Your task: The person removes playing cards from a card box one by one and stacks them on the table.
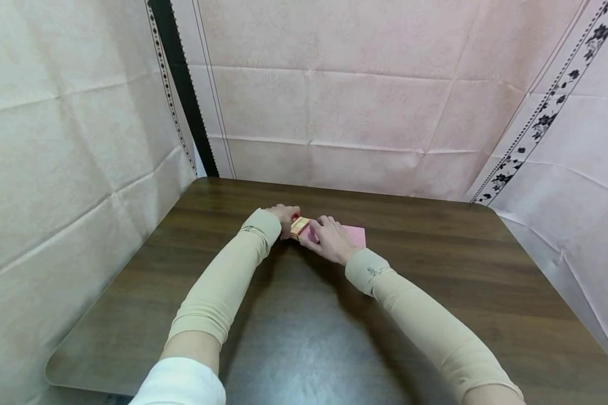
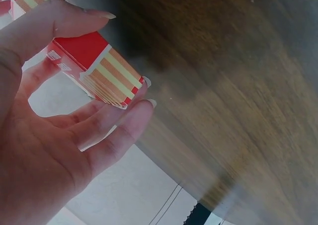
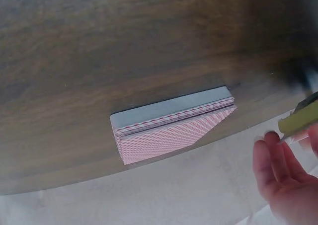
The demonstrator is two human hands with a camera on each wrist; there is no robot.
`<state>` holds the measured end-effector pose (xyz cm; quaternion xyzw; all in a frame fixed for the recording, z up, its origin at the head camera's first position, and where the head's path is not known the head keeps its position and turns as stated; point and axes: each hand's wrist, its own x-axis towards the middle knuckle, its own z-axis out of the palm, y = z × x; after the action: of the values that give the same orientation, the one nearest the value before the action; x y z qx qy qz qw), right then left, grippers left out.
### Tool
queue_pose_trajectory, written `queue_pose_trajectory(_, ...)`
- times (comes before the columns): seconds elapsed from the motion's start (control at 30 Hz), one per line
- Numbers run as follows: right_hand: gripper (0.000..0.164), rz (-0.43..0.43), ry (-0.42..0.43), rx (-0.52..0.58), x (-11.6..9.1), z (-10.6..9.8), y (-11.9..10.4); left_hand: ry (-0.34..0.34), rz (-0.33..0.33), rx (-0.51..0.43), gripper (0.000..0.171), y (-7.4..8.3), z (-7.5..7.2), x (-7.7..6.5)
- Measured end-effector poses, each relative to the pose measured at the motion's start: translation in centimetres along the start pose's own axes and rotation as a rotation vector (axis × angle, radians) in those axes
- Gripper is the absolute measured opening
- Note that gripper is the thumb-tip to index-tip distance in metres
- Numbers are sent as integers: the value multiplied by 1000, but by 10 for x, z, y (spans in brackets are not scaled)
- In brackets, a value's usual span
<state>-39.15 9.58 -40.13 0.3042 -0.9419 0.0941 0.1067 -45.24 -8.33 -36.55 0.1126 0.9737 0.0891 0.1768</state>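
Note:
A red card box with yellow-and-tan striped sides (image 2: 117,71) sits between my hands. My left hand (image 2: 54,130) grips it, thumb across the near side and fingers curled along the far side. At its other end, my right hand (image 1: 331,239) holds it between thumb and fingers; in the right wrist view these fingers (image 3: 278,170) lie at the edge of the box (image 3: 303,118), most of which is outside the frame. Beside the right hand, a stack of pink-and-white patterned cards (image 3: 174,130) rests on the table, its edges slightly slanted.
Both hands are over the far half of a dark brown wooden table (image 1: 436,292) with rounded corners. Pale cloth (image 1: 360,112) hangs behind its far edge, and another cloth (image 1: 71,140) hangs at the left.

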Motion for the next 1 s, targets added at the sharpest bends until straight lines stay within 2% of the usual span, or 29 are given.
queue_pose_trajectory(0.23, 48, 34, -88, -38, -6, 0, 4, -10, -19, -27, 69, -7, 1, -3)
queue_pose_trajectory(0.3, 47, 40, -100, -48, -8, 1, 6, -1, -18, -29, 68, -10, 1, -4)
queue_pose_trajectory(0.57, 44, 41, -70, -52, -13, 1, 16, 25, -26, -31, 66, -12, -6, -24)
queue_pose_trajectory(0.67, 47, 68, -67, -58, -15, -1, 20, 25, -39, -32, 68, -14, -6, -18)
queue_pose_trajectory(0.8, 50, 126, -41, -119, -18, -1, 26, 26, -59, -28, 70, -19, -2, -5)
queue_pose_trajectory(1.0, 59, 218, 2, -180, -22, 0, 35, 6, -62, -34, 70, -16, -5, -9)
